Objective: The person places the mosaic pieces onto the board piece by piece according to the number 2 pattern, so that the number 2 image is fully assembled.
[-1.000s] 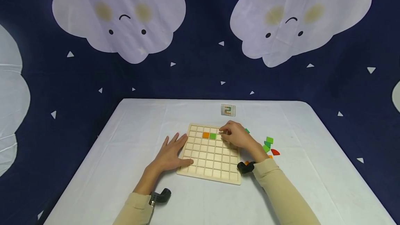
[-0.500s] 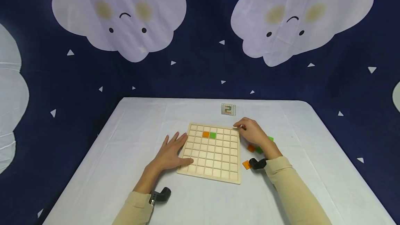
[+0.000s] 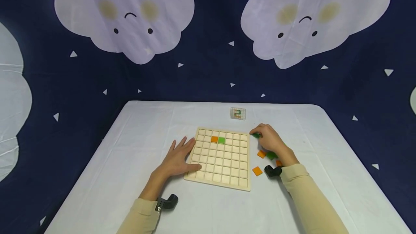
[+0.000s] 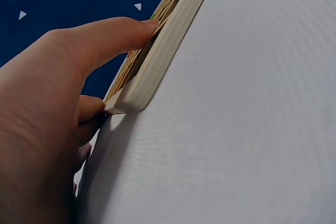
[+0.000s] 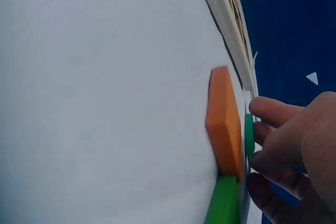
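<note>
In the head view, a pale wooden grid board (image 3: 212, 161) lies on the white table. One orange square (image 3: 214, 139) and one green square (image 3: 221, 140) sit side by side in its upper cells. My left hand (image 3: 178, 160) rests spread at the board's left side, thumb over the grid and the other fingers along the edge. Just off the upper right corner, my right hand (image 3: 269, 139) pinches a dark green piece (image 3: 256, 135) low over the cloth. The right wrist view shows this green piece (image 5: 249, 135) edge-on among the fingertips.
Right of the board lie loose orange tiles (image 3: 257, 171) and a green tile (image 3: 271, 155), some partly covered by my right wrist. A small card (image 3: 238, 113) with a coloured grid picture lies behind the board. A dark cloth with clouds hangs behind the table.
My right hand has moved right, from over the board's upper cells to the dark green piece beside the corner, and its fingers have closed on it. My left hand has stayed put.
</note>
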The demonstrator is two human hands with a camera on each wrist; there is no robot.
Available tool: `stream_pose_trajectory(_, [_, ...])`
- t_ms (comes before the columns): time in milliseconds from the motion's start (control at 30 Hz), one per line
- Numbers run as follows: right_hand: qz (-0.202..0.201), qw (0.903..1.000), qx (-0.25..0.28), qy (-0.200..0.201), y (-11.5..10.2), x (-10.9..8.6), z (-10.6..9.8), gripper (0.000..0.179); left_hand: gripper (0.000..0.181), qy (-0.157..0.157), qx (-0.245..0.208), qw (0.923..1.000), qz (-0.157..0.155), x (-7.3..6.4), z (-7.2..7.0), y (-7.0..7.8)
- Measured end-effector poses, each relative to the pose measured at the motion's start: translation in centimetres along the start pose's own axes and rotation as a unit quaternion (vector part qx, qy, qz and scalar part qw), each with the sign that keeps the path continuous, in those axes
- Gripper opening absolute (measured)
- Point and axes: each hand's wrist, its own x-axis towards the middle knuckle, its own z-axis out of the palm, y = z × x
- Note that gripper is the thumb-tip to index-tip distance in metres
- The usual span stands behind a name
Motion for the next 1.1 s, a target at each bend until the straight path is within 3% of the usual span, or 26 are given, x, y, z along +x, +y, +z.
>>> stream_pose_trajectory(200, [0.020,0.9998,-0.004,-0.004,0.34,-0.37,-0.08,0.046,0.106,0.003,0.003,1.0000,-0.001,-0.06,0.13,-0.05])
stream_pose_trajectory(400, [0.012,0.9998,-0.001,-0.013,0.48,-0.50,-0.06,0.038,0.105,0.012,-0.002,0.9999,0.003,-0.20,0.29,-0.16])
stream_pose_trajectory(767, [-0.040,0.9987,0.026,-0.019,0.72,0.01,0.13,0.036,0.105,0.006,-0.001,1.0000,-0.002,0.02,0.33,-0.16])
stream_pose_trajectory(1100, [0.004,0.9996,0.016,-0.025,0.86,-0.80,-0.46,0.033,0.105,0.009,-0.004,1.0000,0.001,0.06,0.11,0.05])
